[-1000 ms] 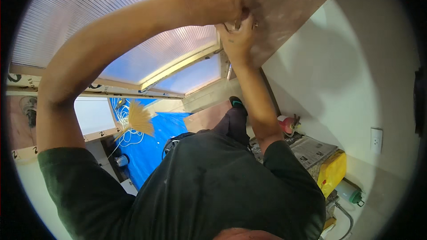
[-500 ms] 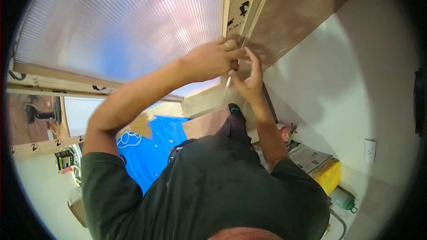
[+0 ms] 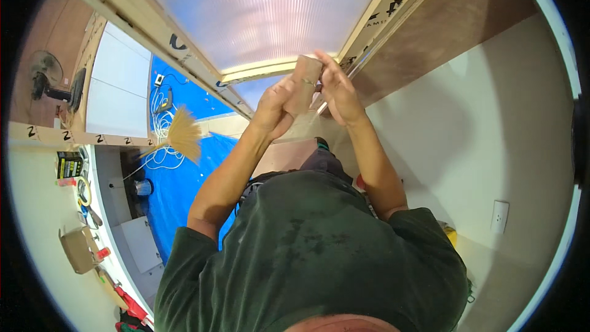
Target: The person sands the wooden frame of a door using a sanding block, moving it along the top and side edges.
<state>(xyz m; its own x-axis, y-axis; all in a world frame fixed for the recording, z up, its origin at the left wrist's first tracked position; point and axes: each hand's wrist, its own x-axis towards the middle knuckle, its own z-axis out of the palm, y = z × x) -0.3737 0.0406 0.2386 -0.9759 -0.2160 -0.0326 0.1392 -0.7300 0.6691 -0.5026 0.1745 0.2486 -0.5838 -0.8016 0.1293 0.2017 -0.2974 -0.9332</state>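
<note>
Half a second ago both hands met against the wooden frame (image 3: 384, 21); now they face each other, and a tan piece (image 3: 303, 86) stands in plain view between them, in front of the lower corner of the panel (image 3: 264, 15). The left hand (image 3: 274, 110) grips the piece by its left side, thumb pressed along it; the right hand (image 3: 342, 95) has its fingers loosely unfolded at the right edge, and blur hides whether they touch. The broom (image 3: 185, 135), largely covered by the left arm before, now shows whole. The piece is flat, roughly rectangular and matte. The panel is translucent and finely ribbed, edged in pale, smooth timber with black markings. The brown board (image 3: 430, 43) looks smooth and faintly mottled. Below, the broom's straw-coloured bristles fan out over a creased blue sheet (image 3: 212, 147) and looped white cable (image 3: 161, 117).
</note>
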